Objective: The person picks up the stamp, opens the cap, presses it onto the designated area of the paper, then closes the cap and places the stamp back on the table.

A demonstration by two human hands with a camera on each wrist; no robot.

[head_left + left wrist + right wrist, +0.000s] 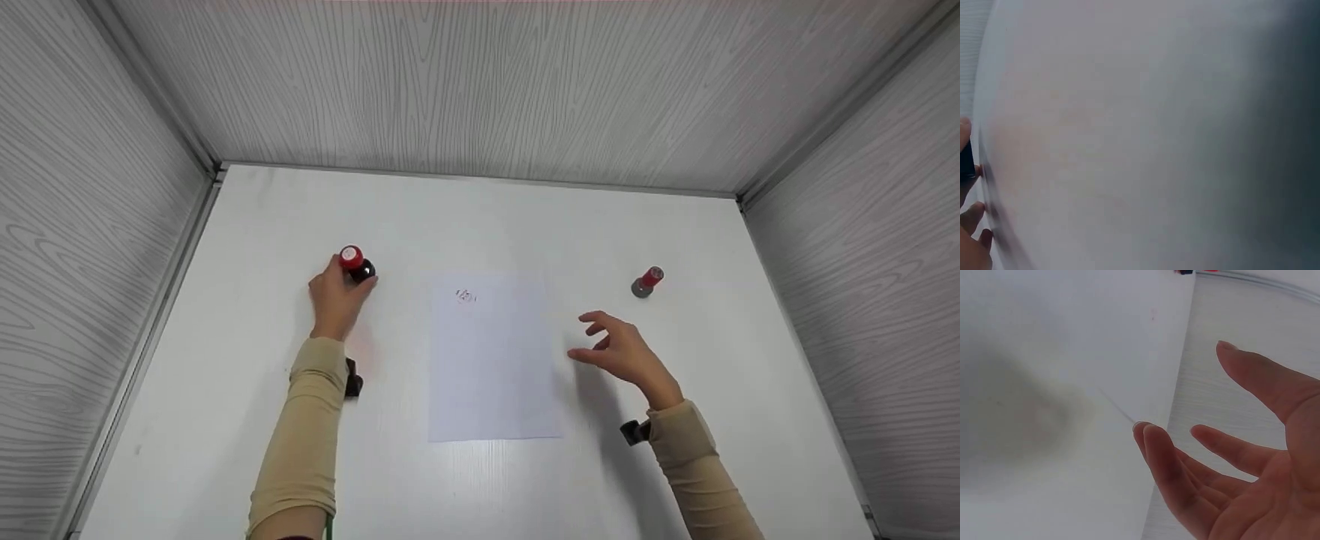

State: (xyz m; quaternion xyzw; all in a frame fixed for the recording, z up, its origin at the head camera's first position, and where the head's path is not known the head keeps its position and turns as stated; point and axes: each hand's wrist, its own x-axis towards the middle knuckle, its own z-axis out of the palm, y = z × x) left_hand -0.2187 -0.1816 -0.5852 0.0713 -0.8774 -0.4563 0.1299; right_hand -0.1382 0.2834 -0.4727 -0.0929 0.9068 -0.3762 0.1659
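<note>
My left hand [334, 301], at the left of the table, grips a red-and-black stamp [351, 257] between thumb and fingers. A pale round label shows on its red top. Only its dark lower part [967, 162] appears at the left edge of the left wrist view. My right hand [619, 349] hovers off the right side of a white sheet of paper [491, 367], fingers loosely bent and spread from the thumb, holding nothing. Near the sheet's top left is a small red mark [466, 296]. Beyond the right hand stands a second stamp [647, 282], red above a grey base.
The white table [480, 225] is closed in by a grey wood-grain back panel [465, 90] and by side panels at left [75, 225] and right [885, 225]. A small black wrist camera [352, 380] sits by the left cuff, another [634, 433] by the right.
</note>
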